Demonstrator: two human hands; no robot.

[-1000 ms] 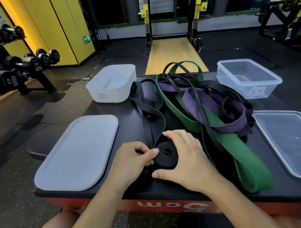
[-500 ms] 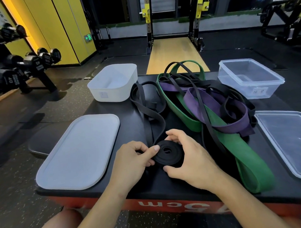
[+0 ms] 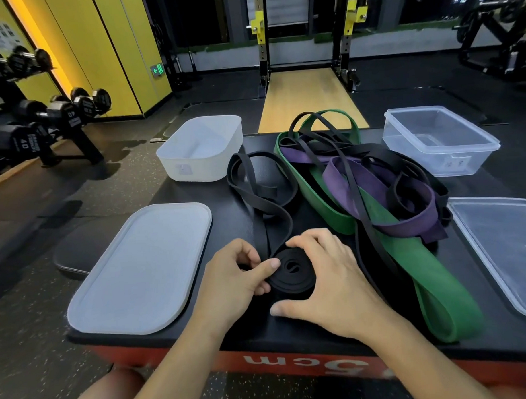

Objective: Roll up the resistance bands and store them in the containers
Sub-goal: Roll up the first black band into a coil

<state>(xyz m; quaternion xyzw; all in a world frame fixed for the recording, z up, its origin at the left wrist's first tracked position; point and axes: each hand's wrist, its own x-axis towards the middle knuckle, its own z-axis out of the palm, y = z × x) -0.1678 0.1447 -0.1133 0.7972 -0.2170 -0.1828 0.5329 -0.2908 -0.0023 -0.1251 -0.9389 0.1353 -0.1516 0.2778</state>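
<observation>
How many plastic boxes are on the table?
2. A white opaque plastic box sits at the far left of the black table, and a clear plastic box sits at the far right. Both look empty, with their lids lying nearer the person.

black band (image 3: pixel 291 273) half-coiled, containers (image 3: pixel 200 150) seemingly empty

- Black coil (image 3: pixel 291 273) wound wider than a second ago, now lying flat on the surface (image 3: pixel 248 328).
- Right hand (image 3: pixel 327 282) spread back over the coil's right side, thumb again planted in front.
- Left hand (image 3: pixel 235 282) thumb moved onto the coil's top.
</observation>
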